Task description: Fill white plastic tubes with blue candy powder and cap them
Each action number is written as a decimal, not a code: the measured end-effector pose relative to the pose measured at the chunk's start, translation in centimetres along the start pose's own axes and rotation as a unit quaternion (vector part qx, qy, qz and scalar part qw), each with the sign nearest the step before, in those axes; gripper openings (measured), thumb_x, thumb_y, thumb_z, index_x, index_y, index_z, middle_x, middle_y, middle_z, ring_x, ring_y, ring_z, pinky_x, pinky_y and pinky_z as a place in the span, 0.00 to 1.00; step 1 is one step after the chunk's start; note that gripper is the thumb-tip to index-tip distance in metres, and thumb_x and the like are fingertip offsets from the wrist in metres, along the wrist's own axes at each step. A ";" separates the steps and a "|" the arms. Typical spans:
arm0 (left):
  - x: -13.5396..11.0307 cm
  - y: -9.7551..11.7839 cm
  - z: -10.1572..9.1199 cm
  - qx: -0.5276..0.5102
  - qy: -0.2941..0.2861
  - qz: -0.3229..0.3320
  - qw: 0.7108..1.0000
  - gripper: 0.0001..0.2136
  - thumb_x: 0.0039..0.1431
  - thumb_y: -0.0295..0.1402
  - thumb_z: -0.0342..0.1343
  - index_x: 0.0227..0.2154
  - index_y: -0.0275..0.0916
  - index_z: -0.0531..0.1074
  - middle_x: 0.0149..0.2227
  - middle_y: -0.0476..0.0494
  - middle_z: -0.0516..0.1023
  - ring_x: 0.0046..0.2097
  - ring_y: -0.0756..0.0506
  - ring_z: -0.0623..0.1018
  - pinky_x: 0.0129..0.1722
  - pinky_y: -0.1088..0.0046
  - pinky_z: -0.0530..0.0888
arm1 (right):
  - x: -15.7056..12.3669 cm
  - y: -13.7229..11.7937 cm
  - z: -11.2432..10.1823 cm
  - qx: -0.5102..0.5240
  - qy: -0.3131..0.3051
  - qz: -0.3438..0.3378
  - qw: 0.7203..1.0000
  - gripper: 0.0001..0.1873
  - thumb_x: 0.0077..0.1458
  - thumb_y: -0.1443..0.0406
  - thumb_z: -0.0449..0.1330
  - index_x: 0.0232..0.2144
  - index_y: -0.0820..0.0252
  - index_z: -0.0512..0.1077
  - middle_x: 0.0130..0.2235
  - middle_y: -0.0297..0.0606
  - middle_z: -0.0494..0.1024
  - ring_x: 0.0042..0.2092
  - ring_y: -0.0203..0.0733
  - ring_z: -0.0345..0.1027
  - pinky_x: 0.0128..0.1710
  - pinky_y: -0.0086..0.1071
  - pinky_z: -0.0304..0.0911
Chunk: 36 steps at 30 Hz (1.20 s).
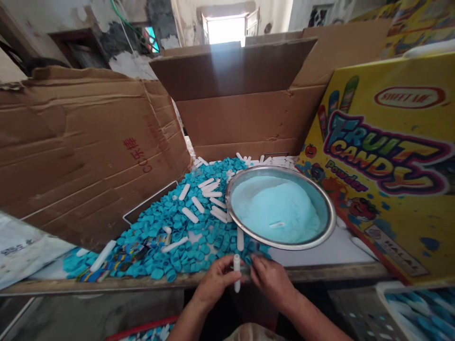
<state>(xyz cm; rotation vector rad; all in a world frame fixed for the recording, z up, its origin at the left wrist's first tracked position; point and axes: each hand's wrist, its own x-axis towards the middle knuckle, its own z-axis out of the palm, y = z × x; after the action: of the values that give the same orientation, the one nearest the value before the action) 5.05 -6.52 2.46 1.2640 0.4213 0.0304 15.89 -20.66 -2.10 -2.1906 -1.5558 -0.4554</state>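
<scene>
White tube [237,277] occupies left grip [214,280], right grip [272,279] unclear, yellow box [386,109] reading "FRUIT CANDY"

The held tube [237,276] is showing plain white, and the loose tubes [190,215] are matching it. Heaped caps [156,219] are spreading teal blue over the whitish worktop [320,259]. Powder [284,203] is glowing pale sky-blue inside a silvery bowl [292,246]. Brown cardboard [231,118] is bearing red characters [135,152] at left. The carton [401,218] is blazing yellow, its lettering [384,154] mixing teal, orange and yellow inside pink-and-purple outlines. A basin [142,327] is showing a red rim.
</scene>
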 end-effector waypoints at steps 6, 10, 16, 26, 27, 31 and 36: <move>-0.4 0.2 0.9 -0.032 -0.032 0.033 0.998 0.13 0.39 0.32 0.64 0.31 0.35 0.75 0.28 0.47 0.75 0.32 0.47 0.72 0.36 0.72 0.67 | -0.4 -0.3 -1.6 0.109 0.044 -0.065 0.991 0.17 0.58 0.69 0.47 0.49 0.66 0.64 0.33 0.45 0.75 0.34 0.42 0.69 0.33 0.35 0.65; -0.8 -0.2 0.4 0.012 -0.054 0.046 0.997 0.13 0.42 0.32 0.62 0.34 0.37 0.75 0.31 0.47 0.75 0.35 0.45 0.72 0.38 0.71 0.67 | 0.0 -0.4 -2.3 0.287 0.010 0.066 0.956 0.13 0.59 0.66 0.47 0.44 0.60 0.66 0.39 0.43 0.74 0.40 0.41 0.68 0.39 0.33 0.65; -1.1 0.4 0.3 0.127 -0.107 0.098 0.981 0.10 0.46 0.33 0.59 0.33 0.37 0.76 0.42 0.43 0.72 0.44 0.41 0.70 0.45 0.67 0.66 | 2.2 -0.4 -4.0 0.406 -0.127 0.212 0.880 0.09 0.54 0.62 0.51 0.30 0.60 0.68 0.28 0.34 0.73 0.32 0.38 0.66 0.33 0.29 0.61; -1.1 0.8 0.8 0.276 -0.060 0.101 0.954 0.08 0.47 0.29 0.54 0.33 0.36 0.71 0.29 0.50 0.71 0.33 0.47 0.68 0.34 0.75 0.63 | 1.3 -0.4 -6.0 0.564 -0.162 0.322 0.743 0.18 0.49 0.50 0.54 0.27 0.60 0.62 0.19 0.26 0.65 0.15 0.28 0.52 0.16 0.24 0.47; -1.1 0.7 0.9 0.283 -0.055 0.103 0.952 0.08 0.47 0.29 0.54 0.33 0.37 0.71 0.30 0.50 0.71 0.34 0.47 0.68 0.34 0.75 0.63 | 1.3 -0.5 -5.9 0.576 -0.166 0.328 0.730 0.19 0.48 0.50 0.55 0.27 0.60 0.62 0.18 0.26 0.66 0.15 0.27 0.53 0.15 0.23 0.47; -1.1 0.4 1.0 0.339 -0.041 0.116 0.933 0.07 0.49 0.29 0.53 0.34 0.37 0.71 0.31 0.49 0.71 0.34 0.47 0.69 0.34 0.75 0.64 | 1.5 -0.4 -5.5 0.599 -0.177 0.352 0.697 0.21 0.44 0.48 0.57 0.27 0.60 0.62 0.17 0.26 0.67 0.13 0.27 0.53 0.14 0.22 0.45; -1.4 0.1 1.5 0.447 -0.017 0.153 0.881 0.08 0.53 0.28 0.49 0.36 0.37 0.70 0.35 0.42 0.73 0.38 0.43 0.71 0.39 0.70 0.66 | 1.7 0.0 -5.4 0.592 -0.220 0.356 0.689 0.22 0.42 0.48 0.57 0.24 0.61 0.62 0.17 0.26 0.68 0.13 0.26 0.53 0.14 0.23 0.47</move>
<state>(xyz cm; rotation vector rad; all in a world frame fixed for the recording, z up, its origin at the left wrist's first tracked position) 4.26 -8.26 3.29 2.2392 0.1886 0.0893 16.27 -22.01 3.36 -1.5518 -0.5874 1.1040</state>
